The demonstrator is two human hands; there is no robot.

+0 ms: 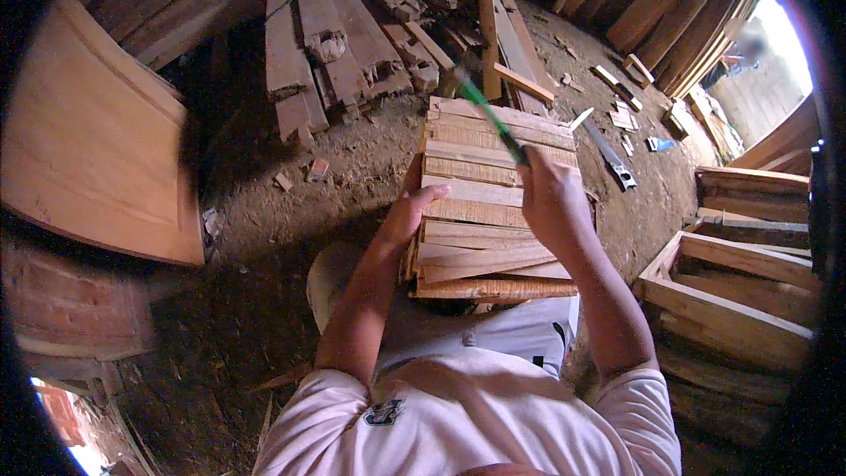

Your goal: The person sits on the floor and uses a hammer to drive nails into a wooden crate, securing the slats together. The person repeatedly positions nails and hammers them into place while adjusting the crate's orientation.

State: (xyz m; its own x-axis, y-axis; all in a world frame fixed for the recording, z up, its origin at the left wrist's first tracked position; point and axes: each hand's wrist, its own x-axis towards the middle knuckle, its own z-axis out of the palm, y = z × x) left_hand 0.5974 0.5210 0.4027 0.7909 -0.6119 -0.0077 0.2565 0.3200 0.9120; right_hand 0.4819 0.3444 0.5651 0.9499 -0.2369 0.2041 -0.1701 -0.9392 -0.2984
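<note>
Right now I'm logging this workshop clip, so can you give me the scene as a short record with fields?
Setting: dirt floor strewn with rough wooden planks
Left hand: grips the left edge of a slatted wooden crate resting on the lap
Right hand: on top of the crate, holding a green-handled tool; its head is blurred
Nearby: metal handsaw on the ground, open wooden frame at right

Slat stack (489,203) on lap, frames (731,291) right
</note>
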